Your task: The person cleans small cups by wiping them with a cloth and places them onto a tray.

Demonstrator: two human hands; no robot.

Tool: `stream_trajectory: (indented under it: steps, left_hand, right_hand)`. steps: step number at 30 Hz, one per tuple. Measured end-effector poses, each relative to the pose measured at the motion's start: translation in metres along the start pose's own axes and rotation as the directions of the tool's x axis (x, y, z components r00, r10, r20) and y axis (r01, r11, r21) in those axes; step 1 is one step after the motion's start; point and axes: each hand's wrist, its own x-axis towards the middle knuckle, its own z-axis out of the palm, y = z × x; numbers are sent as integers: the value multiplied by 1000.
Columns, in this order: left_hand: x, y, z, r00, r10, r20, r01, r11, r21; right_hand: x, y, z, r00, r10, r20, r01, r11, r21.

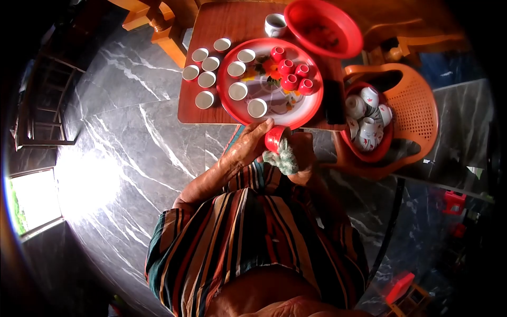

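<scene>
Close to my body, just off the table's front edge, my left hand grips a small red cup tilted on its side. My right hand is closed on a wet-looking grey-green cloth, which presses against the cup. Right beyond them lies a round red-rimmed tray with a flower print. Several red cups stand upside down on its right side. White-lined cups stand mouth up on its left side. Some of my right fingers are in shadow.
More white-lined cups stand on the wooden table left of the tray. Behind are a cup of dark liquid and a red basin. A black phone-like slab lies right. An orange chair holds a red bowl of crockery.
</scene>
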Motion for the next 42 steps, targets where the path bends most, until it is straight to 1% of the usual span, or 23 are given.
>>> stream_trajectory:
  steps: [1, 4, 5, 6, 7, 9, 10, 14, 15, 16, 17, 18, 20, 22, 23, 28, 30, 32, 33, 36, 38, 40, 42]
  left_hand:
    - [8, -14, 2, 988, 26, -151, -19, 999, 48]
    - [12, -20, 0, 986, -2, -168, 16, 996, 87]
    - [16, -29, -4, 988, 37, -152, -33, 999, 25]
    - [19, -32, -2, 988, 75, -137, -81, 996, -38]
    - [22, -34, 1, 944, 318, -87, -306, 944, 126]
    - [12, -26, 9, 841, 539, 45, -502, 746, 438]
    - [5, -21, 14, 867, 494, 64, -467, 763, 446]
    - [18, -32, 3, 852, 521, 45, -512, 815, 271]
    - [15, -28, -2, 916, 401, -19, -378, 879, 291]
    - [15, -25, -5, 942, 321, -98, -273, 903, 332]
    - [11, -27, -1, 968, 199, -151, -191, 979, 67]
    - [4, -15, 17, 983, 67, -168, -101, 974, -205]
    - [8, -13, 15, 971, 29, -237, -71, 983, -169]
    - [10, -16, -5, 988, -150, -29, 150, 989, 1]
    - [11, -21, -9, 976, -205, 68, 208, 978, -32]
    - [10, -27, -10, 975, -210, -79, 224, 915, 336]
    - [14, -40, -11, 952, 301, -52, -227, 810, 540]
    - [0, -19, 6, 969, 247, 1, -207, 811, 547]
    - [3, -23, 4, 970, 244, 1, -205, 812, 547]
    - [16, -43, -15, 972, 232, 36, -222, 856, 468]
    - [23, -51, -26, 997, 64, -38, -64, 998, 6]
    - [18, -40, -15, 998, 48, -51, -55, 990, -132]
    - [18, -38, -13, 993, -51, -106, 8, 928, -372]
  right_hand:
    - [-1, 0, 1, 992, 121, 19, -119, 908, 402]
    - [-5, 0, -3, 980, 129, -149, -75, 943, 325]
    - [-7, 4, -14, 972, -189, -143, 94, 861, -500]
    - [-8, 3, -13, 952, -285, -111, 128, 701, -701]
    - [-9, 2, -13, 923, -378, -78, 130, 495, -859]
    - [-6, -7, -9, 920, -278, -277, 39, 767, -641]
    - [-3, -8, -3, 884, -260, -389, 32, 864, -503]
    - [4, -18, 9, 909, -187, -373, 12, 906, -424]
    - [2, -9, 7, 903, -232, -362, 41, 884, -465]
    - [-2, -4, 5, 895, -323, -307, 73, 786, -614]
    - [-4, -2, 2, 898, -316, -305, 68, 786, -614]
    - [-4, -3, 0, 902, -428, -64, 203, 550, -810]
    - [-4, -4, -4, 779, -529, 337, 444, 86, -892]
    - [-9, 0, -12, 786, -494, 371, 488, 127, -864]
    - [-11, 5, -18, 786, -481, 389, 513, 156, -844]
    - [-21, 35, -44, 826, -424, 371, 544, 431, -720]
    - [-23, 26, -33, 946, -308, 98, 289, 670, -683]
    - [-19, -2, -6, 951, -74, -302, -66, 901, -429]
    - [-15, -6, -5, 915, 14, -403, -186, 901, -391]
    - [-2, -9, -2, 899, 122, -420, -204, 966, -158]
    - [1, 10, -10, 920, -225, -321, 1, 820, -573]
    - [0, 10, -8, 924, -255, -284, 23, 781, -624]
    - [-1, 21, -17, 876, -472, 98, 299, 375, -878]
